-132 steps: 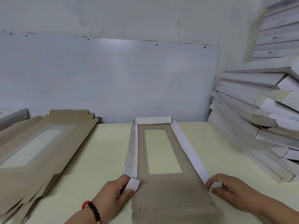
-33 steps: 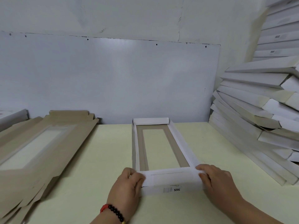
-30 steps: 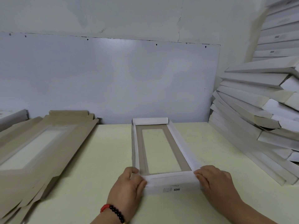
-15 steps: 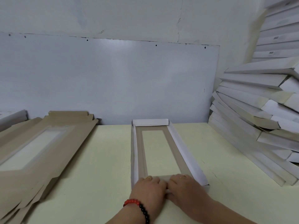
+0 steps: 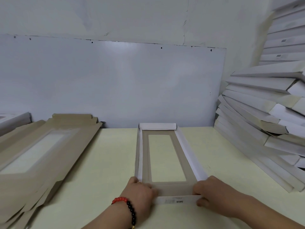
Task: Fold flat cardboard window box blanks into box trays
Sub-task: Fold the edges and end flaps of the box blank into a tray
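Note:
A long window box tray (image 5: 186, 149) lies lengthwise in front of me on the pale yellow table (image 5: 107, 162), brown inside, white outside, with a clear window in its floor. Its far end wall and both long side walls stand up. The near end wall (image 5: 177, 201) is folded up, white with a printed label. My left hand (image 5: 142, 194) grips the tray's near left corner, thumb inside. My right hand (image 5: 212, 192) grips the near right corner the same way.
A stack of flat brown window blanks (image 5: 38, 152) covers the table's left side. Folded white trays (image 5: 264, 123) lean in a tall pile at the right, reaching the table edge. A grey wall board (image 5: 115, 83) stands behind.
The near end flap was folded up and over. My hands pressed together at its middle, then slid apart to the two near corners.

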`<action>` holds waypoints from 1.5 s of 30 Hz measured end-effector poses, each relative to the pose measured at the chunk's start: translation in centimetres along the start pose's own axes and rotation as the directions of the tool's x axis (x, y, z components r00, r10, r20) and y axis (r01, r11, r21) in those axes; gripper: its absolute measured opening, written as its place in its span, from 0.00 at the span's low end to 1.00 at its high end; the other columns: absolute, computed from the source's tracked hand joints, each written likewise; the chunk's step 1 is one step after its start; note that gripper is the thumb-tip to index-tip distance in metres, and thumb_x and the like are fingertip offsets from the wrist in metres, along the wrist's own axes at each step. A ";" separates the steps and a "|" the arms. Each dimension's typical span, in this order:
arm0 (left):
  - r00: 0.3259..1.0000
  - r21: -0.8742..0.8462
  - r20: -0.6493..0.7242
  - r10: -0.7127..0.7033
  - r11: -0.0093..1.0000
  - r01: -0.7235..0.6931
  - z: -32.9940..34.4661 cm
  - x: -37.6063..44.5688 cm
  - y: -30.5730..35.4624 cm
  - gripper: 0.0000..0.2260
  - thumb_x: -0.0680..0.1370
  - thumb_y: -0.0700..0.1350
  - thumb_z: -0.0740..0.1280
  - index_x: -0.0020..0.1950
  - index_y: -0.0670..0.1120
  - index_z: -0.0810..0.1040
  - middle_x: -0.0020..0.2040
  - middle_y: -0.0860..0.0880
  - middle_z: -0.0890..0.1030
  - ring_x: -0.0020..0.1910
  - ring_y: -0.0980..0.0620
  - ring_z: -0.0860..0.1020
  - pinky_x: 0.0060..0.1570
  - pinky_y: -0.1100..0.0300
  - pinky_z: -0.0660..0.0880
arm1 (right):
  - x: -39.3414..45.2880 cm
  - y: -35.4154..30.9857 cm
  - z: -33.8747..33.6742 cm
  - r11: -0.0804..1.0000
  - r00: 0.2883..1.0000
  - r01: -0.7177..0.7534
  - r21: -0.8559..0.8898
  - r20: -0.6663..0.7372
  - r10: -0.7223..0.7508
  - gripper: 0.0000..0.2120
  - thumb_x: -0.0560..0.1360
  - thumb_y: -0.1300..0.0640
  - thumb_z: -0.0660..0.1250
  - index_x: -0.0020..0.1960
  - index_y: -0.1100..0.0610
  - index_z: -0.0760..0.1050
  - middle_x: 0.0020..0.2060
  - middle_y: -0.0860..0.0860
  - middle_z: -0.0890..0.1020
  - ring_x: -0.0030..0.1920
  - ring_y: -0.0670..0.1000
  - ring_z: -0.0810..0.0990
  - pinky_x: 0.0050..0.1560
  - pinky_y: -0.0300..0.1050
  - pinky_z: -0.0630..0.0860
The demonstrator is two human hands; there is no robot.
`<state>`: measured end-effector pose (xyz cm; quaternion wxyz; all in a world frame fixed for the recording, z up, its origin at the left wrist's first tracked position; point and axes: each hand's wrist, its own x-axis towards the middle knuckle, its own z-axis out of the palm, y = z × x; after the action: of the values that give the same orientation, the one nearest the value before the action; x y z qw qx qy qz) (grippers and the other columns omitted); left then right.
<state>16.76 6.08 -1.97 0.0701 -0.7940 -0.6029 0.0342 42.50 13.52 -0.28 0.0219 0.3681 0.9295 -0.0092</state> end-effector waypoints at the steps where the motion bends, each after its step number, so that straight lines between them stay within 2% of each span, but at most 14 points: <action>1: 1.000 0.005 0.017 0.000 1.000 0.000 0.0 0.0 0.0 0.13 0.76 0.40 0.57 0.57 0.49 0.72 0.53 0.48 0.77 0.52 0.43 0.76 0.63 0.55 0.55 | 0.0 -0.1 -0.1 1.000 1.000 0.004 -0.013 0.017 -0.004 0.05 0.77 0.49 0.59 0.50 0.49 0.72 0.46 0.43 0.75 0.50 0.50 0.69 0.49 0.43 0.68; 4: 0.999 0.018 0.052 0.010 1.000 -0.011 -0.2 0.0 0.1 0.12 0.76 0.41 0.58 0.58 0.48 0.72 0.54 0.47 0.77 0.54 0.44 0.76 0.65 0.54 0.57 | 0.0 -0.8 -0.8 0.998 0.997 0.035 -0.046 0.066 -0.032 0.06 0.77 0.52 0.58 0.52 0.48 0.71 0.49 0.44 0.73 0.49 0.49 0.67 0.49 0.41 0.63; 9: 0.995 0.044 0.089 0.053 0.997 -0.057 -0.7 0.2 -0.3 0.15 0.76 0.42 0.59 0.62 0.49 0.72 0.58 0.47 0.74 0.60 0.45 0.72 0.66 0.52 0.58 | 0.1 -0.7 -2.7 0.947 0.970 0.210 -0.243 0.177 -0.169 0.14 0.69 0.60 0.59 0.53 0.49 0.70 0.53 0.47 0.71 0.55 0.50 0.70 0.61 0.42 0.62; 13: 0.992 0.062 0.112 0.055 0.996 -0.062 -0.9 0.4 0.0 0.15 0.76 0.42 0.60 0.62 0.48 0.72 0.57 0.46 0.74 0.58 0.44 0.73 0.64 0.51 0.60 | 0.1 0.0 -3.3 0.891 0.951 0.280 -0.359 0.232 -0.206 0.15 0.71 0.60 0.61 0.57 0.50 0.68 0.53 0.49 0.73 0.56 0.51 0.70 0.59 0.44 0.63; 18: 0.997 -0.047 0.055 0.058 0.997 -0.056 -0.7 1.3 3.2 0.14 0.78 0.42 0.58 0.63 0.47 0.70 0.59 0.42 0.72 0.59 0.41 0.71 0.60 0.47 0.62 | 0.2 -0.3 -3.3 0.901 0.936 0.277 -0.335 0.307 -0.173 0.17 0.72 0.65 0.58 0.60 0.53 0.68 0.55 0.53 0.74 0.58 0.54 0.71 0.61 0.47 0.65; 22: 0.998 -0.151 0.018 0.068 0.986 -0.064 -0.4 2.5 5.7 0.12 0.79 0.42 0.56 0.62 0.44 0.70 0.60 0.41 0.71 0.60 0.40 0.70 0.55 0.48 0.65 | 0.4 -0.6 -3.2 0.864 0.919 0.347 -0.365 0.317 -0.235 0.18 0.72 0.65 0.58 0.60 0.55 0.68 0.54 0.54 0.74 0.58 0.57 0.70 0.59 0.51 0.68; 28: 0.998 -0.168 0.012 0.067 0.984 -0.064 0.1 2.6 5.2 0.13 0.79 0.41 0.55 0.63 0.46 0.69 0.59 0.42 0.70 0.60 0.41 0.69 0.54 0.48 0.66 | 0.6 0.4 -2.9 0.808 0.898 0.434 -0.398 0.259 -0.355 0.20 0.71 0.64 0.61 0.62 0.53 0.67 0.52 0.52 0.74 0.56 0.56 0.69 0.55 0.50 0.66; 35: 0.996 -0.166 0.036 0.087 0.983 -0.080 0.0 2.8 5.3 0.13 0.79 0.40 0.56 0.63 0.44 0.68 0.60 0.40 0.69 0.62 0.38 0.68 0.55 0.46 0.66 | 1.5 1.2 -3.0 0.734 0.842 0.539 -0.413 0.290 -0.455 0.20 0.68 0.62 0.67 0.58 0.54 0.67 0.49 0.52 0.76 0.55 0.56 0.71 0.56 0.50 0.68; 45: 0.995 -0.177 0.054 0.085 0.981 -0.074 0.5 3.1 5.3 0.13 0.79 0.40 0.56 0.63 0.45 0.67 0.61 0.40 0.69 0.62 0.39 0.68 0.57 0.45 0.66 | 2.2 1.7 -2.6 0.767 0.834 0.541 -0.344 0.342 -0.434 0.18 0.68 0.61 0.67 0.57 0.56 0.67 0.48 0.54 0.77 0.57 0.55 0.68 0.58 0.50 0.67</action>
<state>22.55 7.76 -3.20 -0.0196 -0.8191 -0.5733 0.0083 41.94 16.33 2.22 0.2121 0.0942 0.9620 0.1442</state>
